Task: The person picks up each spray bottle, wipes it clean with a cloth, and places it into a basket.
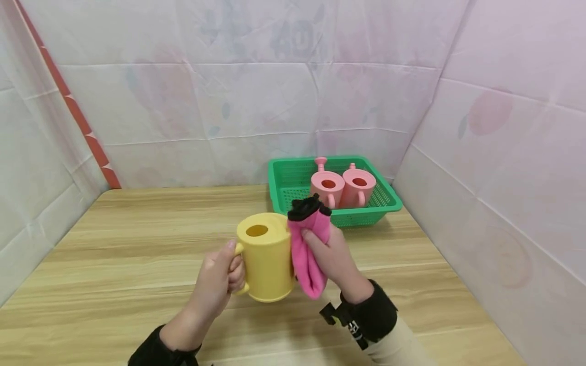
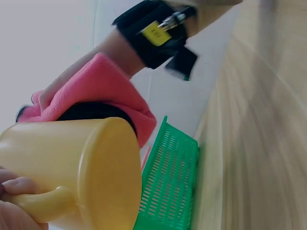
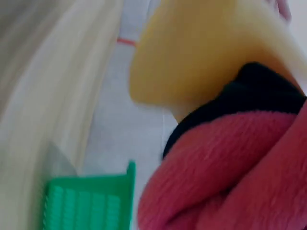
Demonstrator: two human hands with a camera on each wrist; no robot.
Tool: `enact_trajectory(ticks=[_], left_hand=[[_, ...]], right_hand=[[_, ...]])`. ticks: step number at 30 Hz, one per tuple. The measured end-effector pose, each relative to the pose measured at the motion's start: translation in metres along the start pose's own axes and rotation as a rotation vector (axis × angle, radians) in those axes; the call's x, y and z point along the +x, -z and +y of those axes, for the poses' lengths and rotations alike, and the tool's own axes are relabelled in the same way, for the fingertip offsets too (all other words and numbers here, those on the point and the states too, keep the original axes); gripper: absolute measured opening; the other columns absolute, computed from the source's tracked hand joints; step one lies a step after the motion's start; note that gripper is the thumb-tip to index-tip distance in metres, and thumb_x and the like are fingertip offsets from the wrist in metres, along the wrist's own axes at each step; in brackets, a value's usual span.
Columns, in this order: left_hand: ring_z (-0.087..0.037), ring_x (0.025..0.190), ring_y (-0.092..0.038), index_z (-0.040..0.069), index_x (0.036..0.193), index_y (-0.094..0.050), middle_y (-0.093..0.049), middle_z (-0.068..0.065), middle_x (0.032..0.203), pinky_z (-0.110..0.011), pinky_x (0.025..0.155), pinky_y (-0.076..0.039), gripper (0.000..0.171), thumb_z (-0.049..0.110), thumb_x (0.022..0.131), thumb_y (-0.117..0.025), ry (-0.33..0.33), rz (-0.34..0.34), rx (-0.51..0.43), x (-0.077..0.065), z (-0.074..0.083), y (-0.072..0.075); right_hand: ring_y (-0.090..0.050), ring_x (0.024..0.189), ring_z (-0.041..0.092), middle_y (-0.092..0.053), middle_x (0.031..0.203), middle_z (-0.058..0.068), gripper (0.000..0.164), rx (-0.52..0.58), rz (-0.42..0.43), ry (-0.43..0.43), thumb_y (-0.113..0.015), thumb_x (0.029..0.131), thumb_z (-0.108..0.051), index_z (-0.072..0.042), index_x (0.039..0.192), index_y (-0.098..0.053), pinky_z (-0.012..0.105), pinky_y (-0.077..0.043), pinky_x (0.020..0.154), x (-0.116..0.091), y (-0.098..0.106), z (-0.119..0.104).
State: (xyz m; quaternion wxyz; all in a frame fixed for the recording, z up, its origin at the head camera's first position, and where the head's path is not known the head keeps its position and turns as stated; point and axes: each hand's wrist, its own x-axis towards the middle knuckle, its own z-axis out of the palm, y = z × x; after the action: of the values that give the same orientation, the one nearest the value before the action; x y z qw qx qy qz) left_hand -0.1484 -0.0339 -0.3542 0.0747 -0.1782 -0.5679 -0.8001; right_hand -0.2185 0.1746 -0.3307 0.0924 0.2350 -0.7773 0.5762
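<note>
My left hand (image 1: 222,277) grips the handle of a yellow watering can (image 1: 267,262), holding it upright over the table in the head view. The can's round top opening faces up, and its flat base shows in the left wrist view. My right hand (image 1: 331,254) holds a bunched pink cloth (image 1: 311,249) with black edging against the can's right side. In the right wrist view the cloth (image 3: 230,172) fills the lower right, its black edge along the yellow can (image 3: 192,57). The can's spout is hidden behind the cloth.
A green perforated basket (image 1: 293,173) stands at the back right of the wooden table (image 1: 137,244). Inside it, on the right, are two pink watering cans (image 1: 327,188). Printed white sheeting (image 1: 206,101) hangs along the back and both sides.
</note>
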Motion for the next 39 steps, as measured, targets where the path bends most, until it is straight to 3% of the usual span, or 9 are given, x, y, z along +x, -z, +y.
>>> enact_trajectory(ticks=[4,7,12,15,19,22,30,39], left_hand=[[-0.02,0.04,-0.017,0.003,0.063,-0.026,-0.021,-0.008,0.05,-0.032,0.035,-0.013,0.045,0.022,0.103,-0.03,0.008,-0.025,0.055,-0.003,-0.001,-0.001],[-0.02,0.04,-0.016,0.003,0.062,-0.026,-0.021,-0.008,0.049,-0.031,0.035,-0.013,0.046,0.022,0.103,-0.031,0.005,-0.003,0.057,-0.004,-0.002,-0.001],[-0.021,0.041,-0.014,0.004,0.062,-0.026,-0.019,-0.007,0.049,-0.033,0.037,-0.01,0.046,0.025,0.103,-0.033,0.01,0.074,0.029,-0.004,-0.003,-0.002],[-0.021,0.041,-0.013,0.005,0.062,-0.025,-0.018,-0.007,0.049,-0.033,0.038,-0.009,0.047,0.026,0.103,-0.032,0.009,0.105,0.016,-0.003,-0.003,-0.002],[-0.019,0.042,-0.014,0.006,0.062,-0.024,-0.018,-0.005,0.05,-0.032,0.038,-0.01,0.047,0.029,0.103,-0.032,-0.001,0.133,-0.015,-0.001,0.0,-0.001],[-0.018,0.042,-0.014,0.007,0.063,-0.023,-0.018,-0.005,0.05,-0.032,0.039,-0.01,0.047,0.03,0.103,-0.032,-0.022,0.148,-0.037,0.002,0.002,0.001],[-0.019,0.041,-0.013,0.008,0.062,-0.023,-0.018,-0.005,0.049,-0.032,0.037,-0.009,0.045,0.025,0.103,-0.029,-0.016,0.05,-0.053,0.002,0.003,0.001],[-0.019,0.04,-0.012,0.008,0.062,-0.023,-0.017,-0.005,0.049,-0.032,0.036,-0.009,0.045,0.023,0.104,-0.026,0.018,-0.024,-0.048,-0.002,-0.001,-0.002]], right_hand=[[-0.057,0.082,0.016,-0.06,0.093,0.011,0.019,-0.013,-0.022,-0.119,-0.06,0.089,-0.012,-0.002,0.106,-0.063,0.027,-0.047,0.075,0.005,0.007,-0.002],[-0.057,0.079,0.015,-0.06,0.09,0.01,0.019,0.005,-0.062,-0.154,-0.058,0.091,-0.014,-0.002,0.105,-0.062,0.027,-0.047,0.074,0.003,0.008,-0.004],[-0.057,0.071,0.013,-0.058,0.079,0.009,0.018,0.134,-0.083,-0.141,-0.053,0.093,-0.014,0.004,0.096,-0.057,0.025,-0.048,0.068,-0.004,0.002,-0.007],[-0.058,0.071,0.012,-0.058,0.078,0.008,0.018,0.178,-0.045,-0.139,-0.055,0.092,-0.013,0.004,0.094,-0.056,0.024,-0.048,0.069,-0.011,-0.005,-0.007],[-0.059,0.073,0.013,-0.059,0.08,0.008,0.016,0.211,-0.005,-0.116,-0.057,0.089,-0.012,0.004,0.095,-0.058,0.025,-0.048,0.069,-0.019,-0.014,-0.005],[-0.058,0.072,0.013,-0.058,0.079,0.008,0.015,0.2,-0.023,-0.075,-0.058,0.089,-0.01,0.004,0.093,-0.058,0.026,-0.049,0.066,-0.024,-0.019,-0.004],[-0.055,0.067,0.013,-0.056,0.074,0.006,0.01,0.09,-0.008,0.007,-0.058,0.087,-0.009,0.001,0.087,-0.058,0.026,-0.047,0.061,-0.01,-0.012,0.003],[-0.056,0.074,0.016,-0.06,0.083,0.01,0.014,-0.008,0.029,0.048,-0.06,0.087,-0.009,0.001,0.096,-0.06,0.027,-0.048,0.068,0.004,0.006,0.016]])
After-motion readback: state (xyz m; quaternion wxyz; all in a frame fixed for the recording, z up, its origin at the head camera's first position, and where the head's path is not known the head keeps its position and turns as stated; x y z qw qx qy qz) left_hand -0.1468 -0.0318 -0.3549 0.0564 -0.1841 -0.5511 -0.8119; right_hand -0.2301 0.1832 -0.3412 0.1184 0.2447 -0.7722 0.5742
